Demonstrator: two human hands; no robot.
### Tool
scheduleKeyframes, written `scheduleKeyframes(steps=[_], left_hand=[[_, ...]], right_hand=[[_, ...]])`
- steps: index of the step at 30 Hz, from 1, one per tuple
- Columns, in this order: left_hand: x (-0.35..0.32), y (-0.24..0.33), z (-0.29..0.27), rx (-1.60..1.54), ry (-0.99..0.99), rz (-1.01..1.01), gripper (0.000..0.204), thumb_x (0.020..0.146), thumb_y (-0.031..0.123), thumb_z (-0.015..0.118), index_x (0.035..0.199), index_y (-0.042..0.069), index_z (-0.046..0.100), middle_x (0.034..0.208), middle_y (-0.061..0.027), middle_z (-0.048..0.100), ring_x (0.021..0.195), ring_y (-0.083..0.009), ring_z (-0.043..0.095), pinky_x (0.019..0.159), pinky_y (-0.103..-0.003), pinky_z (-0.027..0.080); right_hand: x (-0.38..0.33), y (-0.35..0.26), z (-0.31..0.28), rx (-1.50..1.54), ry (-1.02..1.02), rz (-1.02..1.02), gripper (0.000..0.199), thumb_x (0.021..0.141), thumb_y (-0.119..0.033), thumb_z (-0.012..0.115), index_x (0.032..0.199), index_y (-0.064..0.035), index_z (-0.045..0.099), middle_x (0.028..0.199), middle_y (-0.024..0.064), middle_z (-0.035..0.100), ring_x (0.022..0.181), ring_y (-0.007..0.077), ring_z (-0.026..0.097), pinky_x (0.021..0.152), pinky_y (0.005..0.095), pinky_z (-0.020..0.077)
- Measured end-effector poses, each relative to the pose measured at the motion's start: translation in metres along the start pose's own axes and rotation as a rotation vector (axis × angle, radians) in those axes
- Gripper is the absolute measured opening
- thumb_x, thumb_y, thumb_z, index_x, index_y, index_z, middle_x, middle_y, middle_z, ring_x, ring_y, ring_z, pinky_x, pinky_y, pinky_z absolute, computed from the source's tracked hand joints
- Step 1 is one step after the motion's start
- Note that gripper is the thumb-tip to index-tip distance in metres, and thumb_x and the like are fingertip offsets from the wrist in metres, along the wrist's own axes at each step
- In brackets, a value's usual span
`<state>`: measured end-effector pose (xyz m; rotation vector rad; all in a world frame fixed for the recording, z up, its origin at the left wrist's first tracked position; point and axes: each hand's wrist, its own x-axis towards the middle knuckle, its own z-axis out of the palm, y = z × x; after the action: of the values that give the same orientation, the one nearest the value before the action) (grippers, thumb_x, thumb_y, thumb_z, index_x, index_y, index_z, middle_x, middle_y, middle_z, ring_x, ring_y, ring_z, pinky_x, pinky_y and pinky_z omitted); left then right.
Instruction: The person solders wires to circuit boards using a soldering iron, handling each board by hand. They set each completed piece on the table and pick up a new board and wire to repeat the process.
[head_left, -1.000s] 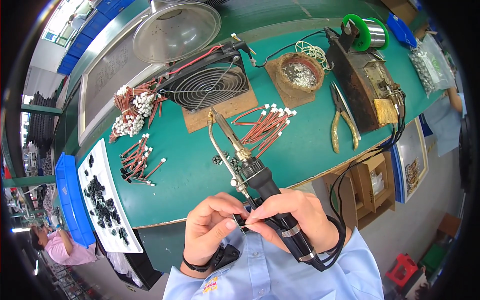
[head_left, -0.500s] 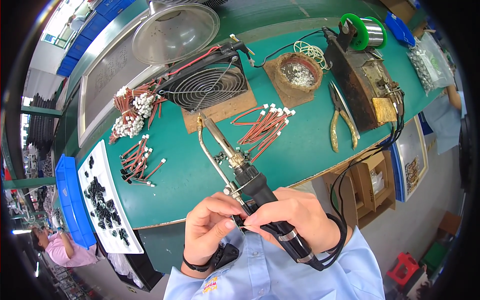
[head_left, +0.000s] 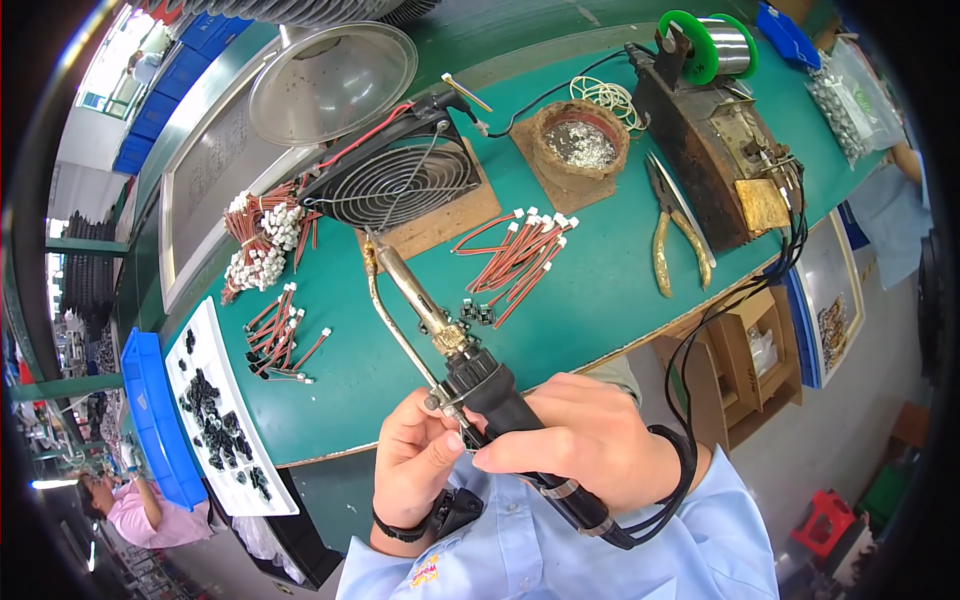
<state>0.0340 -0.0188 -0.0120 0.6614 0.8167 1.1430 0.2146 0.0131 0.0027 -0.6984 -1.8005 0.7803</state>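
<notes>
My right hand is wrapped round a black-handled soldering iron, which has a thin solder feed tube clamped along its side. The iron's tip points up and away to the left, in front of the fan. My left hand is closed in a pinch just below the iron's collar, on a small dark component mostly hidden by the fingers. My right fingertips are close beside it. Several small black components lie on the green mat next to the iron, by a bunch of red-and-black wires with white connectors.
A fan stands at the back, near a solder pot. Pliers lie beside a solder feeder with a wire spool. To the left are more wires, a white tray of black parts and a blue bin.
My hands have drawn closer together, and the small component is now more covered. The iron has shifted slightly left. The whole view has moved a little.
</notes>
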Motion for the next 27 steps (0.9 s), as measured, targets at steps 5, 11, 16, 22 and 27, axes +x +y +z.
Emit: scheduleKeyframes(steps=[5,11,16,22,27], left_hand=[[0.001,0.001,0.000,0.009,-0.045,-0.003,0.015,0.083,0.001,0.060,0.096,0.000,0.052,0.098,-0.0122,0.058,0.092,-0.0196,0.057,0.082,-0.033,0.044],[0.006,0.006,0.000,0.209,-0.179,0.132,0.014,0.082,-0.004,0.053,0.096,-0.001,0.051,0.098,-0.0165,0.057,0.094,-0.0218,0.056,0.085,-0.036,0.045],[0.005,-0.002,0.000,0.092,-0.176,0.123,0.015,0.083,-0.004,0.052,0.096,0.000,0.048,0.099,-0.0200,0.057,0.095,-0.0235,0.057,0.086,-0.037,0.045],[0.010,-0.001,0.000,0.075,-0.181,0.101,0.014,0.084,-0.003,0.051,0.095,0.001,0.045,0.103,-0.0217,0.058,0.098,-0.0244,0.057,0.086,-0.036,0.044],[0.020,-0.001,0.006,0.119,0.132,0.119,0.017,0.082,0.010,0.059,0.088,0.003,0.046,0.094,-0.0185,0.061,0.081,-0.0170,0.056,0.073,-0.028,0.044]], right_hand=[[-0.001,0.000,-0.004,-0.001,-0.022,0.016,0.038,0.068,-0.007,0.060,0.105,-0.0118,0.053,0.064,0.0010,0.042,0.055,0.0180,0.049,0.050,0.0291,0.0369],[-0.001,-0.003,-0.012,0.122,-0.089,0.217,0.039,0.071,0.005,0.068,0.104,-0.0094,0.054,0.083,0.0093,0.062,0.065,0.0221,0.061,0.054,0.0286,0.0465],[-0.003,0.004,0.001,0.107,0.104,0.184,0.044,0.067,0.004,0.064,0.107,-0.0084,0.050,0.077,0.0054,0.055,0.064,0.0219,0.056,0.056,0.0301,0.0450],[-0.004,0.019,0.005,0.074,0.107,0.174,0.045,0.070,0.000,0.068,0.110,-0.0059,0.050,0.084,0.0072,0.058,0.067,0.0204,0.056,0.057,0.0295,0.0438],[0.000,0.014,-0.016,-0.322,0.165,0.041,0.048,0.078,-0.027,0.071,0.110,-0.0026,0.046,0.081,0.0109,0.059,0.066,0.0225,0.054,0.071,0.0328,0.0421]])
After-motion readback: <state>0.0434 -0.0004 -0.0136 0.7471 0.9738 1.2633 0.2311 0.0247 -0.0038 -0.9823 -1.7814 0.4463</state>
